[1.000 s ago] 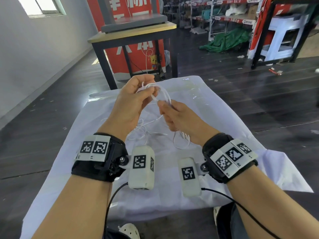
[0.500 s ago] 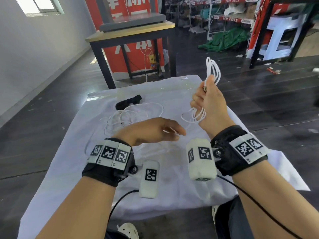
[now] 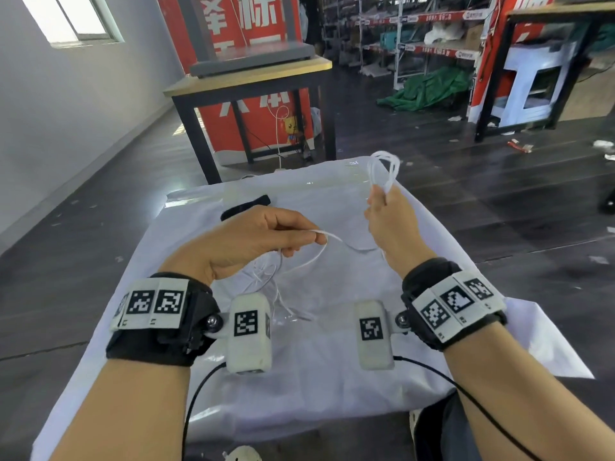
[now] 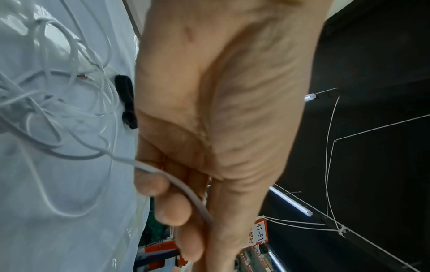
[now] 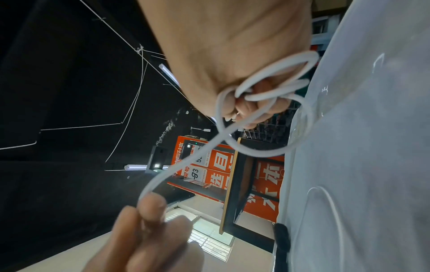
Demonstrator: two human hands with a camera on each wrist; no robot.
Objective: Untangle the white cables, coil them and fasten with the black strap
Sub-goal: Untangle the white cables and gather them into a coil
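My right hand [image 3: 377, 201] is raised over the sheet's far right and grips a small coil of white cable [image 3: 382, 169]; in the right wrist view its fingers curl round the coil's loops [image 5: 274, 88]. From the coil one strand [image 3: 336, 239] sags across to my left hand [image 3: 309, 239], which pinches it between thumb and fingers [image 4: 172, 208]. More white cable lies in a loose tangle [image 3: 266, 277] on the sheet under the left hand, also seen as the tangle [image 4: 58, 110]. The black strap [image 3: 246, 206] lies flat behind the left hand, partly hidden.
A white sheet [image 3: 332, 377] covers the low table, with dark floor past every edge. A black-framed table with a wooden top [image 3: 249, 81] stands just beyond it. Shelving and a green tarp [image 3: 429, 88] are far back right.
The hands, together on the coil a second ago, have parted. The right hand came down a little with the coil. The left hand, open half a second ago, now pinches a strand.
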